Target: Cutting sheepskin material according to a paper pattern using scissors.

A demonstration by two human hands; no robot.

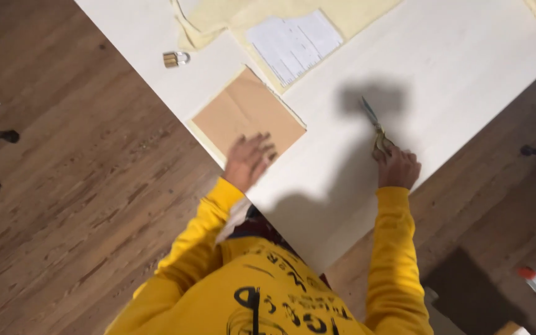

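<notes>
R hand (398,166) is closed around the handles of a pair of scissors (375,127), blades raised off the white table (466,80) and casting a shadow on it. L hand (247,159) lies flat, fingers spread, holding nothing, pressing on a tan paper square (243,111) near the table's edge. Beyond: a white printed sheet (294,42) on pale yellow fabric (355,12), w/ a small brass padlock (175,59) beside. Wood floor (63,186) below.
</notes>
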